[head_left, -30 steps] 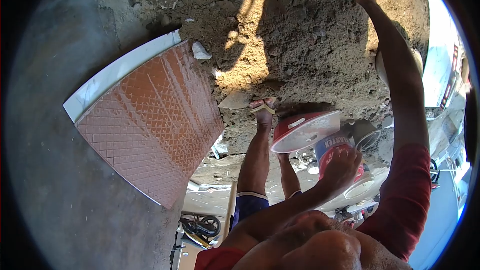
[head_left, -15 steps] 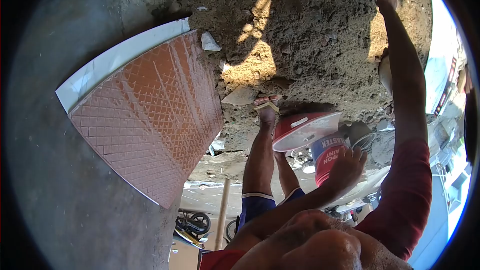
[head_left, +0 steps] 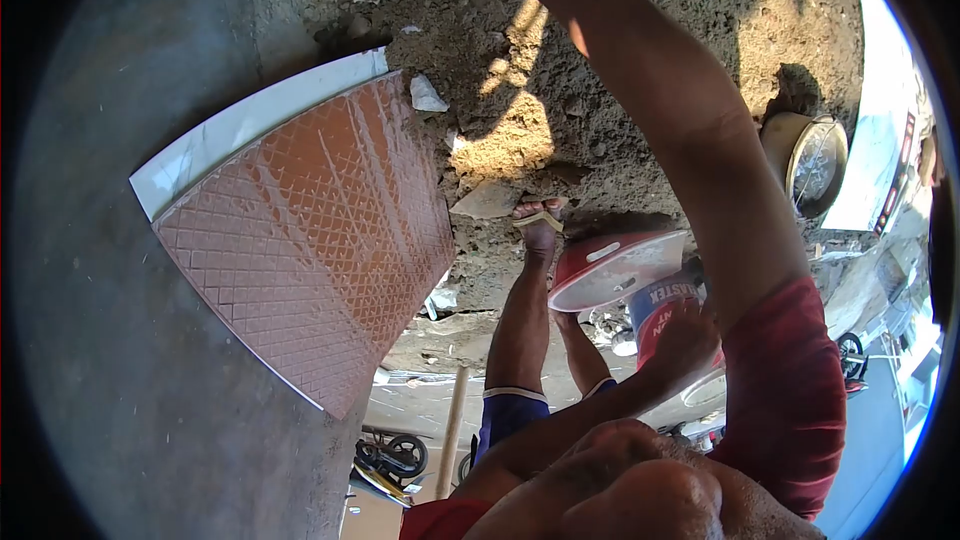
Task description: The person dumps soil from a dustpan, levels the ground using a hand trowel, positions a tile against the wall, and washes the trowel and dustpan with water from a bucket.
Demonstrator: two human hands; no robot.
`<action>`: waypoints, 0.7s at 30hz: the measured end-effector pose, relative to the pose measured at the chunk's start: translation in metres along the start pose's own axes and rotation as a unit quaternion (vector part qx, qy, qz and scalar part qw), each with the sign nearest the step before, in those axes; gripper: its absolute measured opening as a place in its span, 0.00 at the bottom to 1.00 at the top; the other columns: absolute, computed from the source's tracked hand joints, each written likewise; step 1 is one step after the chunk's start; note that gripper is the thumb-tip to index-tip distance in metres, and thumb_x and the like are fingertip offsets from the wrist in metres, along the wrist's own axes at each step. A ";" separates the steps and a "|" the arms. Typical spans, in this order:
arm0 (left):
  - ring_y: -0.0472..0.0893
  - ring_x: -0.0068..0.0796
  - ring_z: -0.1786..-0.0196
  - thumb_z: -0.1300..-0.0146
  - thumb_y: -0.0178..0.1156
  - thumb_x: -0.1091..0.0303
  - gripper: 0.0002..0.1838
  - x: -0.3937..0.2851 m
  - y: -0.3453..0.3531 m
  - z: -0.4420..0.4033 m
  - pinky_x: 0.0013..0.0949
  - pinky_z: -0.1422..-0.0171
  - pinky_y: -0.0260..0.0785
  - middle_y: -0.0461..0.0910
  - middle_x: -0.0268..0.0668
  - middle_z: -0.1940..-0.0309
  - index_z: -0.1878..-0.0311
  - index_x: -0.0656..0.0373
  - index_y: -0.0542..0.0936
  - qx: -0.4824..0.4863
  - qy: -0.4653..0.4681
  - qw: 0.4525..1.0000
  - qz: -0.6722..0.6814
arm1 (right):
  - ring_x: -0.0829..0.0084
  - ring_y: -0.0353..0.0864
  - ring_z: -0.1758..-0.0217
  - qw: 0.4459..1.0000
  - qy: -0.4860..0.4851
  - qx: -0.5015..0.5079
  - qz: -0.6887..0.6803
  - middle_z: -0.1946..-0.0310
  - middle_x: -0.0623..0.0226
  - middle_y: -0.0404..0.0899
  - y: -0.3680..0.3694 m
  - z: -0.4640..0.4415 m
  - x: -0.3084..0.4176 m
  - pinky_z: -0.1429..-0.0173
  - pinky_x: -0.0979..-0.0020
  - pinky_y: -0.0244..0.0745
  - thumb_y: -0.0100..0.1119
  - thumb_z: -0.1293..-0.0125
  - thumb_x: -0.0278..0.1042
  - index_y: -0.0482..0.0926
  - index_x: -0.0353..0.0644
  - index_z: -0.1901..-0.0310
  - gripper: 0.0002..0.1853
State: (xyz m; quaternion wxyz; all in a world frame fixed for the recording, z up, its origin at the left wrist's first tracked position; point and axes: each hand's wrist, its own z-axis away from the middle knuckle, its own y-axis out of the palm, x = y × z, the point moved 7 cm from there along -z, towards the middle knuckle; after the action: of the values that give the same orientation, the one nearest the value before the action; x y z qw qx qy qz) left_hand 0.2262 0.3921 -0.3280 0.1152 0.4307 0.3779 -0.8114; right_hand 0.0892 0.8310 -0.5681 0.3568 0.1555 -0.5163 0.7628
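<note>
The left hand (head_left: pixel 686 338) shows in front of a paint bucket (head_left: pixel 650 318); I cannot tell whether it grasps anything. The right hand lies past the view's top, its grip unseen. The bucket sits beside a red basin (head_left: pixel 618 275); a ridged tile (head_left: pixel 310 230) lies along the dirt ground's (head_left: pixel 640 140) left edge, a round container (head_left: pixel 812 165) near its right.
</note>
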 end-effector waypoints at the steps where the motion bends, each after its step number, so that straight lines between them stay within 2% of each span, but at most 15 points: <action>1: 0.75 0.41 0.52 0.43 0.54 0.63 0.15 0.001 0.013 0.001 0.49 0.42 0.63 0.74 0.46 0.55 0.58 0.63 0.78 0.043 -0.008 0.999 0.015 | 0.62 0.80 0.63 1.000 0.000 0.019 -0.013 0.68 0.61 0.82 -0.003 0.007 0.011 0.64 0.62 0.72 0.50 0.34 0.42 0.79 0.39 0.62 0.14; 3: 0.75 0.41 0.52 0.43 0.54 0.63 0.14 0.005 0.036 0.006 0.50 0.42 0.63 0.75 0.47 0.55 0.59 0.63 0.79 0.089 -0.017 0.995 0.029 | 0.62 0.80 0.62 0.999 0.002 0.000 -0.042 0.68 0.60 0.81 -0.014 0.014 0.017 0.64 0.62 0.72 0.50 0.34 0.41 0.78 0.38 0.61 0.14; 5: 0.75 0.42 0.52 0.43 0.54 0.64 0.16 0.006 0.045 0.006 0.51 0.41 0.62 0.74 0.48 0.53 0.56 0.64 0.78 0.112 -0.025 0.988 0.101 | 0.61 0.79 0.62 0.991 -0.015 -0.109 -0.082 0.68 0.60 0.81 -0.031 0.010 -0.001 0.64 0.62 0.71 0.49 0.33 0.40 0.77 0.37 0.60 0.14; 6: 0.75 0.43 0.52 0.43 0.54 0.64 0.16 0.007 0.038 0.005 0.51 0.41 0.62 0.74 0.49 0.52 0.55 0.64 0.78 0.116 -0.033 0.985 0.126 | 0.61 0.79 0.62 0.981 -0.025 -0.169 -0.097 0.68 0.60 0.81 -0.036 0.008 -0.012 0.64 0.62 0.71 0.49 0.33 0.40 0.77 0.36 0.60 0.14; 7: 0.75 0.44 0.52 0.43 0.54 0.64 0.18 0.007 -0.005 0.001 0.52 0.40 0.62 0.74 0.49 0.51 0.52 0.65 0.77 0.079 -0.028 0.993 0.080 | 0.61 0.79 0.61 0.972 -0.029 -0.211 -0.099 0.68 0.60 0.80 -0.037 0.004 -0.026 0.64 0.62 0.71 0.48 0.33 0.39 0.77 0.36 0.60 0.14; 8: 0.75 0.44 0.52 0.43 0.53 0.64 0.19 0.004 -0.014 0.002 0.52 0.40 0.61 0.74 0.50 0.51 0.50 0.65 0.76 0.061 -0.029 0.996 0.060 | 0.61 0.78 0.61 0.968 -0.030 -0.233 -0.084 0.68 0.59 0.80 -0.033 -0.002 -0.044 0.64 0.61 0.70 0.48 0.32 0.38 0.76 0.35 0.59 0.14; 10: 0.75 0.46 0.51 0.43 0.53 0.64 0.22 -0.001 -0.009 0.001 0.53 0.38 0.61 0.74 0.50 0.50 0.47 0.65 0.74 0.035 -0.031 0.998 0.050 | 0.61 0.78 0.61 0.977 -0.072 -0.162 0.117 0.68 0.59 0.80 0.016 -0.029 -0.085 0.64 0.61 0.70 0.47 0.32 0.37 0.76 0.34 0.59 0.14; 11: 0.74 0.47 0.50 0.42 0.53 0.64 0.23 -0.002 0.001 0.000 0.54 0.38 0.60 0.73 0.51 0.50 0.45 0.65 0.73 0.026 -0.029 0.998 0.057 | 0.59 0.77 0.60 0.843 -0.227 -0.165 0.458 0.67 0.56 0.79 0.052 -0.030 -0.080 0.62 0.61 0.71 0.48 0.32 0.39 0.74 0.32 0.58 0.15; 12: 0.74 0.47 0.50 0.42 0.53 0.64 0.23 -0.001 0.005 -0.001 0.54 0.38 0.60 0.73 0.51 0.50 0.45 0.65 0.73 0.023 -0.032 0.998 0.054 | 0.57 0.77 0.59 0.962 -0.097 -0.043 0.252 0.63 0.54 0.79 0.036 -0.006 -0.068 0.58 0.59 0.71 0.49 0.33 0.40 0.73 0.31 0.57 0.17; 13: 0.74 0.46 0.49 0.42 0.52 0.64 0.23 -0.004 0.011 -0.001 0.54 0.38 0.61 0.73 0.51 0.50 0.44 0.65 0.72 0.037 -0.026 0.997 0.056 | 0.55 0.76 0.57 0.995 0.044 0.086 0.026 0.60 0.52 0.78 0.029 0.045 -0.047 0.54 0.56 0.71 0.50 0.33 0.42 0.72 0.29 0.56 0.19; 14: 0.74 0.46 0.49 0.41 0.52 0.64 0.23 -0.006 0.021 0.000 0.54 0.38 0.61 0.73 0.52 0.50 0.43 0.65 0.72 0.045 -0.022 0.997 0.057 | 0.61 0.79 0.61 0.950 -0.123 0.095 0.271 0.64 0.58 0.80 0.038 0.077 -0.017 0.61 0.66 0.73 0.51 0.33 0.38 0.77 0.36 0.58 0.13; 15: 0.74 0.45 0.48 0.41 0.52 0.64 0.23 -0.008 0.030 0.001 0.54 0.37 0.61 0.73 0.52 0.50 0.43 0.64 0.72 0.052 -0.019 0.997 0.059 | 0.61 0.79 0.61 0.945 -0.153 0.090 0.275 0.64 0.57 0.79 0.047 0.096 -0.012 0.61 0.66 0.74 0.50 0.33 0.39 0.75 0.35 0.57 0.14; 16: 0.73 0.46 0.47 0.41 0.52 0.64 0.23 -0.007 0.026 0.001 0.54 0.38 0.61 0.73 0.52 0.50 0.44 0.66 0.72 -0.038 -0.018 0.996 0.074 | 0.61 0.79 0.61 0.950 -0.156 0.104 0.248 0.64 0.56 0.79 0.053 0.113 -0.013 0.61 0.66 0.74 0.50 0.33 0.39 0.74 0.35 0.56 0.14; 18: 0.72 0.47 0.45 0.40 0.52 0.64 0.23 -0.008 0.023 0.008 0.54 0.38 0.61 0.73 0.53 0.51 0.44 0.67 0.72 -0.128 -0.024 0.988 0.087 | 0.61 0.79 0.61 0.958 -0.150 0.133 0.203 0.63 0.54 0.77 0.057 0.145 -0.023 0.61 0.66 0.75 0.48 0.32 0.39 0.72 0.35 0.53 0.15; 21: 0.70 0.49 0.42 0.39 0.51 0.64 0.23 -0.007 0.037 0.010 0.55 0.37 0.59 0.72 0.53 0.49 0.43 0.67 0.70 0.013 -0.049 0.994 0.098 | 0.60 0.80 0.61 0.977 -0.113 0.141 0.118 0.62 0.51 0.76 0.045 0.171 -0.055 0.60 0.66 0.77 0.46 0.31 0.39 0.69 0.34 0.50 0.17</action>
State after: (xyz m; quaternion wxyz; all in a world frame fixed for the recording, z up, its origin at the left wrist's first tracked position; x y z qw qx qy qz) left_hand 0.2432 0.3586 -0.3378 0.2065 0.4271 0.3173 -0.8212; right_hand 0.0740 0.6469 -0.5606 0.1782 0.2270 -0.4556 0.8421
